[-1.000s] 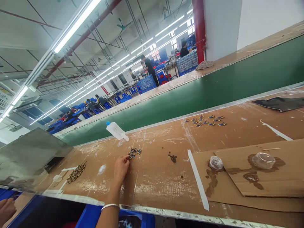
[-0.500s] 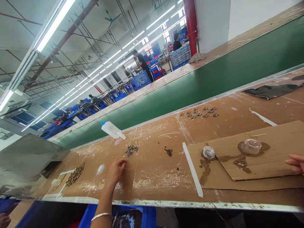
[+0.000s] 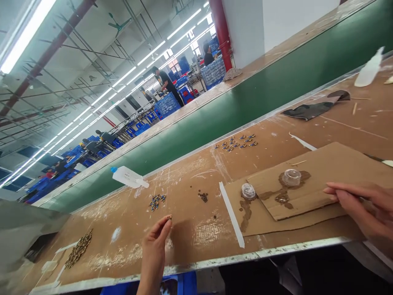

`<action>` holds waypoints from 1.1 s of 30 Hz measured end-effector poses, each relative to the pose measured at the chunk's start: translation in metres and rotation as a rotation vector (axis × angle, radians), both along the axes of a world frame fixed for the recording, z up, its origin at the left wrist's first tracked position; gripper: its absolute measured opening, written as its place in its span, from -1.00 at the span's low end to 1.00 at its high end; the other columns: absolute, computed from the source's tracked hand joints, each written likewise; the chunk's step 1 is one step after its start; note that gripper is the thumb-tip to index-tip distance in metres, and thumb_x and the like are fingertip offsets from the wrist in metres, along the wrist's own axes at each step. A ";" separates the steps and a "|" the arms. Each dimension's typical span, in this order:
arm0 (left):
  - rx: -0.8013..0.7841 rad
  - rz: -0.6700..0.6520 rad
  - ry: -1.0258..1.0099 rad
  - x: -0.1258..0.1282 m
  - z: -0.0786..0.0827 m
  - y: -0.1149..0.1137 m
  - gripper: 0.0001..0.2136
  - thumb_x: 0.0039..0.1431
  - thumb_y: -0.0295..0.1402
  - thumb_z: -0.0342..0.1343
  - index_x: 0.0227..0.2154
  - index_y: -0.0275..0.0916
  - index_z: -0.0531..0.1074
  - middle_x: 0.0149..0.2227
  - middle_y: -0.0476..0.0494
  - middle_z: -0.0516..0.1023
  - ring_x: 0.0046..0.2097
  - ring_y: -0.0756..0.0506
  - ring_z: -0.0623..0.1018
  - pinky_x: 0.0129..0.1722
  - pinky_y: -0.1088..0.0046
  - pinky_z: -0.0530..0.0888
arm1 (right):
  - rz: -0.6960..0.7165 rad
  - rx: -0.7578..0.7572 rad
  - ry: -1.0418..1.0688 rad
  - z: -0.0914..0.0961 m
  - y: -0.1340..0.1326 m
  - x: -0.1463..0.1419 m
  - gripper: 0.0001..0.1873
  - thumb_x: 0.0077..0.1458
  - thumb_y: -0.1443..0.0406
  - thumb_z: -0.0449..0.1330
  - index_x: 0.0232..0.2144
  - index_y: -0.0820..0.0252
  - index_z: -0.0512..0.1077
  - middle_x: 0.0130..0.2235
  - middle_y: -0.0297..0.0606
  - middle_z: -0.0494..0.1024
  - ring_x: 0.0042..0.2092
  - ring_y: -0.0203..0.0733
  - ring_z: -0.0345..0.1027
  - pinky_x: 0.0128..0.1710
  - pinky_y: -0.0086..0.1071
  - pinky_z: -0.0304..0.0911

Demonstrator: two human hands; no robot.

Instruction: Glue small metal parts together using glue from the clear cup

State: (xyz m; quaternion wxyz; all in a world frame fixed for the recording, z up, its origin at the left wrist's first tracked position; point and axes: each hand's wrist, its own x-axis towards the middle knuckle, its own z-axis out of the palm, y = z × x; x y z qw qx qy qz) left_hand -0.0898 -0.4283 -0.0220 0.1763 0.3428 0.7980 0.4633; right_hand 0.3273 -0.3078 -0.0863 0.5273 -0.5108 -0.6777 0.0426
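Note:
My left hand (image 3: 156,241) is raised above the brown bench, thumb and forefinger pinching a small metal part (image 3: 170,218). Just behind it lies a cluster of small blue and gold pieces (image 3: 157,202). A little pile of dark ring-like bits (image 3: 203,196) sits to its right. My right hand (image 3: 365,209) hovers over the cardboard sheet (image 3: 325,164), its fingers pressed together; what they hold, if anything, I cannot make out. Left of that hand, a clear shallow cup (image 3: 291,177) and a small whitish tub (image 3: 248,191) stand among wet stains.
A white bottle with a blue cap (image 3: 127,176) lies by the green belt (image 3: 196,135). More blue-gold pieces (image 3: 236,143) are spread at the back. A heap of brass-coloured parts (image 3: 79,248) is at left. Another bottle (image 3: 368,69) and a dark cloth (image 3: 307,110) are at right.
My left hand has lifted away from the blue and gold cluster toward me, with the small part pinched. The right hand has come further into view. The camera has turned right.

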 end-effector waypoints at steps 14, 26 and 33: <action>0.171 -0.057 -0.480 0.131 0.014 0.050 -0.63 -0.63 -0.18 0.47 -0.63 -0.18 0.54 -0.60 -0.05 0.56 -0.46 -0.05 0.58 -0.39 0.56 0.53 | 0.190 0.169 0.169 0.021 0.005 0.001 -0.77 0.14 0.45 0.09 -0.16 0.13 0.39 -0.34 -0.29 0.51 -0.32 -0.33 0.42 -0.34 -0.46 0.35; -0.059 -0.677 0.454 0.229 0.061 0.139 -0.70 -0.11 -0.04 0.20 -0.41 -0.14 0.57 -0.36 -0.05 0.61 -0.29 -0.11 0.56 -0.24 0.43 0.47 | 0.199 0.196 0.285 0.021 0.012 0.005 -0.80 0.15 0.46 0.02 -0.19 0.24 0.37 -0.41 -0.28 0.44 -0.37 -0.33 0.29 -0.37 -0.46 0.25; -0.103 -0.852 0.803 0.262 0.070 0.167 -0.75 0.03 -0.09 0.05 -0.47 -0.11 0.52 -0.38 -0.03 0.60 -0.32 -0.10 0.54 -0.35 0.44 0.43 | 0.132 0.239 0.297 0.021 0.016 0.006 -0.84 0.17 0.44 0.00 -0.25 0.29 0.38 -0.45 -0.27 0.43 -0.41 -0.33 0.27 -0.39 -0.46 0.25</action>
